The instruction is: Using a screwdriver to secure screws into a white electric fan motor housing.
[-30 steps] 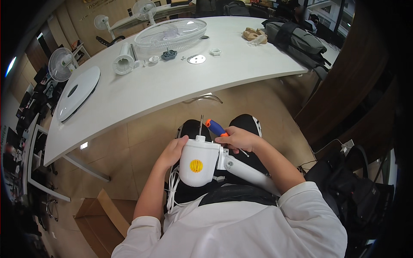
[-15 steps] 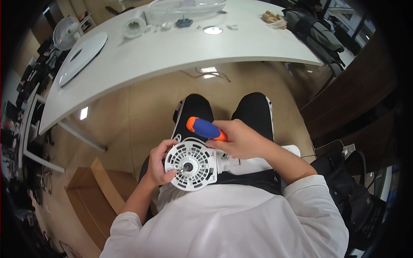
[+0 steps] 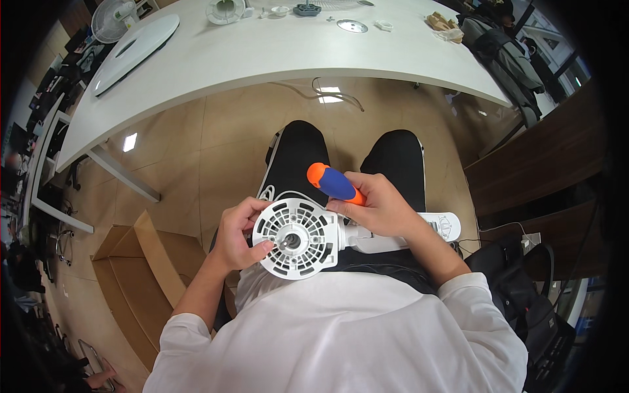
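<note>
A white fan motor housing [image 3: 308,226] is patterned with rings of dark slots, set like spokes around a grey shaft [image 3: 289,241]. The screwdriver handle [image 3: 336,185] is coloured deep blue, tipped with bright orange at both ends. A plain white shirt [image 3: 354,334] is worn with black trousers [image 3: 301,154], edged in white down the sides. The table [image 3: 262,52] is finished in white. The beige floor [image 3: 242,118] is crossed by thin tile lines. Brown is shown by the cardboard box [image 3: 137,288], grey and black by the backpack [image 3: 508,56].
</note>
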{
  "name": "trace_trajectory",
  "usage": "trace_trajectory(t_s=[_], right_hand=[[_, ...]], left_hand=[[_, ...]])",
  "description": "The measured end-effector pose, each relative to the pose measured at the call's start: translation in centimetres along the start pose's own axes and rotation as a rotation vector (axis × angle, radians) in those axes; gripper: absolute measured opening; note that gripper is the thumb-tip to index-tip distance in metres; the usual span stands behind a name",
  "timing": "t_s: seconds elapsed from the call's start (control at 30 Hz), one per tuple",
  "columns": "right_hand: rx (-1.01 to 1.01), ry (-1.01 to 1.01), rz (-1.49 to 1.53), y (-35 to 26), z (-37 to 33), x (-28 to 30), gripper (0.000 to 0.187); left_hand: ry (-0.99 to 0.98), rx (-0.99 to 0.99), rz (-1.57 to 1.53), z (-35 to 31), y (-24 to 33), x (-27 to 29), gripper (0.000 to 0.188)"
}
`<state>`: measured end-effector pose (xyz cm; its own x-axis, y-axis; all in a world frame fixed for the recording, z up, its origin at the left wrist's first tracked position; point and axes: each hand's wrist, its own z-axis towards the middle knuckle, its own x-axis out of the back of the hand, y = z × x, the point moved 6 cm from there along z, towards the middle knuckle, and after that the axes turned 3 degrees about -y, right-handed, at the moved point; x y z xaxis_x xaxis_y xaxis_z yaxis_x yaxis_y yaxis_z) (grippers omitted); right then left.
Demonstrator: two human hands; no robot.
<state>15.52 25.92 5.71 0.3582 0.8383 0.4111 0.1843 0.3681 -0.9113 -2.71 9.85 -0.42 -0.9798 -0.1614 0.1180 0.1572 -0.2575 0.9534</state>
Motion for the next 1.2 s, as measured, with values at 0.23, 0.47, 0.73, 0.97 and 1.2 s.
trace_trajectory(t_s=[0.23,0.47,0.73,0.97,1.2], right_hand=[[0.053,-0.023,0.009,-0.4,0.6,-0.4,0.024],[0.055,-0.076,-0.083,-0.6,2.0,-1.1,0.025],[0.047,-0.11,-0.047,-0.2,3.0,-1.2,0.024],[0.1,-0.072,-0.073,-0.5,3.8,-1.7,0.025],[0.17,0.077,-0.094,-0.6,3.6,-2.6,0.021]], left_hand=[[-0.02,0.012,0.036,-0.7,0.4,0.3,0.059],[0.018,0.068,-0.066,-1.7,-0.5,0.6,0.062],[-0.009,0.09,-0.051,-1.4,-0.6,1.1,0.061],[-0.067,0.129,-0.054,-1.3,-0.8,1.7,0.063],[-0.058,0.174,-0.13,-2.3,-2.2,2.2,0.067]])
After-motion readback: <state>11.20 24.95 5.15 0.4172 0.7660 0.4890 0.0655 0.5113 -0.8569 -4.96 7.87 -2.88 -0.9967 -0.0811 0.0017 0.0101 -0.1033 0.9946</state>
